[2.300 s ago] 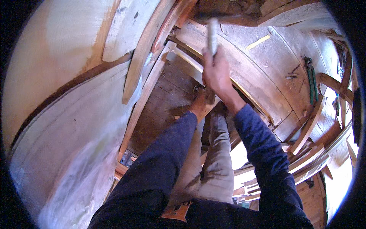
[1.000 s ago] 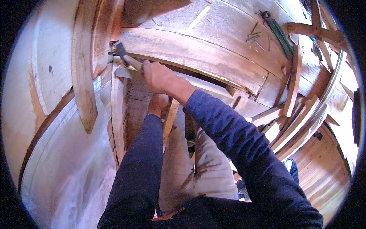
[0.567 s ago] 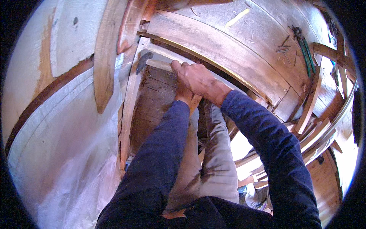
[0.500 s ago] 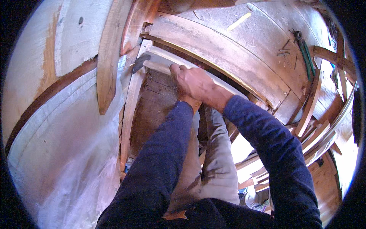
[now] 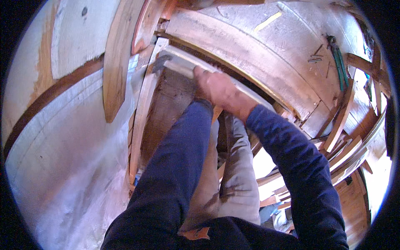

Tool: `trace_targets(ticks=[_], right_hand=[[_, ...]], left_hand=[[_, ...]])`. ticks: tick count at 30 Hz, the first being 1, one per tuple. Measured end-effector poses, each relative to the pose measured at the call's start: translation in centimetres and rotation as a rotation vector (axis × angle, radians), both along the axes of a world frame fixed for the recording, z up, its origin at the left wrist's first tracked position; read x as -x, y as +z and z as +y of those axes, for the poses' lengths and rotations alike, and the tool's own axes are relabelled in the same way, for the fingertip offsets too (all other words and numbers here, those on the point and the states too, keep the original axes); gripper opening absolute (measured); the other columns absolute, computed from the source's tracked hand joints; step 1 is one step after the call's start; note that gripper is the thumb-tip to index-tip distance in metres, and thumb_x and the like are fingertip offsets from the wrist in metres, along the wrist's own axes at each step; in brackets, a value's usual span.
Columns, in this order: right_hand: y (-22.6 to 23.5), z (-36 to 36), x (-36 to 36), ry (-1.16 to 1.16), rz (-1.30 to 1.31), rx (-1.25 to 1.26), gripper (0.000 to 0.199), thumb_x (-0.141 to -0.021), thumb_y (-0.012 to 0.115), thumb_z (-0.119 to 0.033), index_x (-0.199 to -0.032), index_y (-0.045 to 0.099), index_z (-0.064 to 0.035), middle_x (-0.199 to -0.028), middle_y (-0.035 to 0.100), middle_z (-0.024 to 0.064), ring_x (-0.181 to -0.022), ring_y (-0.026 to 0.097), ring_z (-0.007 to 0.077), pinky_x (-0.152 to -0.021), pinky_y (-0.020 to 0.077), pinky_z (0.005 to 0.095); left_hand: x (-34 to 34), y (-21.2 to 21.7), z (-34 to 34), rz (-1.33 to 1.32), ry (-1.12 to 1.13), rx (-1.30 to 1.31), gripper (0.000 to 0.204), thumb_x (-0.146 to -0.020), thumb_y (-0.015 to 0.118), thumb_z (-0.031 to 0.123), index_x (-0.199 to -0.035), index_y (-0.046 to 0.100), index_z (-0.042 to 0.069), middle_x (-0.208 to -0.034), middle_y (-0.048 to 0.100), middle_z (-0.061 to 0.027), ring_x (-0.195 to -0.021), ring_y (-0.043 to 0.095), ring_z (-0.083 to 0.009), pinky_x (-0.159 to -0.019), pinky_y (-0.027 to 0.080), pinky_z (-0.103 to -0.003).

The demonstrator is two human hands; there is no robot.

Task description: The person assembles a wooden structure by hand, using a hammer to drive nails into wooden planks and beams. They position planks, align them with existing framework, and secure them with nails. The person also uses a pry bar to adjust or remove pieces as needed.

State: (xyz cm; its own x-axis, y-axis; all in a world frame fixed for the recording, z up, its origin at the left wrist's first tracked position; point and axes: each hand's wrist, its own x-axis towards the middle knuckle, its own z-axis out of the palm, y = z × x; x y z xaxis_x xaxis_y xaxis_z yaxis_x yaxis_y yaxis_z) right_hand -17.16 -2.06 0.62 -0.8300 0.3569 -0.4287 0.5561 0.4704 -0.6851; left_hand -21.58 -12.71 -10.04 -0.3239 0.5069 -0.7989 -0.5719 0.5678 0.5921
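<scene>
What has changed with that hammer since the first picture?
The hammer pointed away from the person; now it has swung leftward, its head near the far end of a pale wooden strip. The right hand still grips it. The green-handled pincers and nearby nails lie as before.

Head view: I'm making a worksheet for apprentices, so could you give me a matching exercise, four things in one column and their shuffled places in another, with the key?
Things
1. Dark-headed hammer with pale wooden handle
2. Metal pliers with long green handles
3. Narrow yellow strip
4. Brown wooden board with tapered end

Places
A. Near the top, right of centre
B. Gripped in the right hand
C. Left part of the picture
D. Toward the right rim, beside small thin pieces

Pairs: 1-B; 2-D; 3-A; 4-C
</scene>
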Motion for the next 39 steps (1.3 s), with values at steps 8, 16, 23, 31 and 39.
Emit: trace_targets(ticks=[8, 16, 23, 31, 39], right_hand=[[0.7, -0.4, 0.0, -0.062, 0.036, 0.027, 0.02, -0.09, 0.047, -0.013, -0.103, 0.043, 0.0013, -0.084, 0.064, 0.0263, -0.079, 0.066, 0.043, -0.067, 0.053, 0.0507], [-0.1, -0.9, 0.0, -0.107, 0.103, -0.017, 0.019, -0.09, 0.045, -0.013, -0.103, 0.048, 0.0004, -0.08, 0.064, 0.0222, -0.069, 0.064, 0.0392, -0.059, 0.0521, 0.05], [1.7, -3.9, -3.6, -0.274, 0.151, 0.065, 0.022, -0.09, 0.052, -0.015, -0.102, 0.043, 0.001, -0.088, 0.062, 0.0267, -0.079, 0.064, 0.0432, -0.063, 0.0519, 0.0505], [2.4, -8.8, -14.3, -0.421, -0.093, 0.174, 0.025, -0.088, 0.058, -0.014, -0.102, 0.04, -0.0036, -0.086, 0.059, 0.0244, -0.076, 0.061, 0.0449, -0.061, 0.0502, 0.0511], [0.4, -8.4, -14.2, -0.439, -0.172, 0.187, 0.025, -0.089, 0.056, -0.017, -0.102, 0.039, -0.0036, -0.086, 0.061, 0.026, -0.078, 0.061, 0.0463, -0.062, 0.0493, 0.0524]], left_hand=[[0.6, 0.0, 0.1, -0.017, 0.019, 0.019, 0.033, -0.089, 0.057, 0.024, -0.118, 0.056, 0.009, -0.13, 0.05, -0.0172, -0.117, 0.05, -0.0333, -0.1, 0.039, -0.044], [1.3, -0.9, 0.5, -0.024, 0.04, 0.031, 0.033, -0.089, 0.057, 0.025, -0.118, 0.055, 0.009, -0.13, 0.05, -0.0168, -0.117, 0.05, -0.0331, -0.1, 0.039, -0.044], [1.3, -1.1, -1.6, -0.059, 0.021, 0.055, 0.033, -0.09, 0.056, 0.026, -0.118, 0.055, 0.009, -0.13, 0.05, -0.0164, -0.117, 0.05, -0.033, -0.1, 0.039, -0.044], [1.7, -0.4, -1.8, -0.081, -0.007, 0.068, 0.034, -0.09, 0.055, 0.027, -0.119, 0.055, 0.009, -0.13, 0.051, -0.016, -0.117, 0.05, -0.0328, -0.1, 0.039, -0.044], [1.9, -1.7, -0.5, -0.092, 0.003, 0.055, 0.034, -0.09, 0.054, 0.028, -0.119, 0.055, 0.009, -0.13, 0.051, -0.0156, -0.117, 0.05, -0.0326, -0.1, 0.039, -0.045]])
